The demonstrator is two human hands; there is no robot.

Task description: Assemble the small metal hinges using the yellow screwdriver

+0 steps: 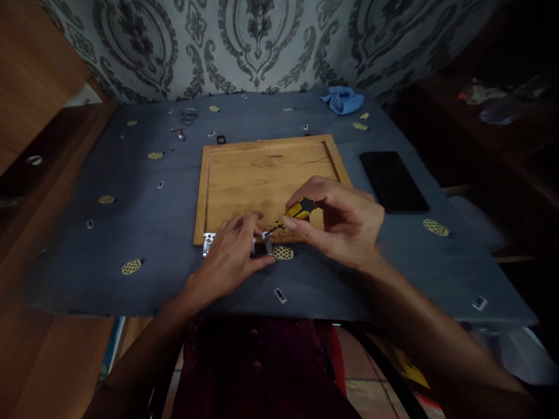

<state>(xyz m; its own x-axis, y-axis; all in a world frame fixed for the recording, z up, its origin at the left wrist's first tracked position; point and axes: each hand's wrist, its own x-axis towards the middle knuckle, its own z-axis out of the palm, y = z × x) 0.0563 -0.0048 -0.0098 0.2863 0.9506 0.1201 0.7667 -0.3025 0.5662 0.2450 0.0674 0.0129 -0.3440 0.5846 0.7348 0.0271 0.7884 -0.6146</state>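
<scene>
A wooden board with a raised rim lies flat on the blue patterned cloth. Along its near edge sit metal brackets, one at the left corner and another nearer the middle. My right hand pinches a small yellow and black screwdriver, its tip pointing down and left at the middle bracket. My left hand lies over the near edge between the brackets, fingers on the board and thumb beside the middle bracket. Its palm hides part of the metal.
A black phone lies right of the board. At the back right is a crumpled blue cloth. Small metal parts and a clear item lie at the back left. A patterned curtain hangs behind.
</scene>
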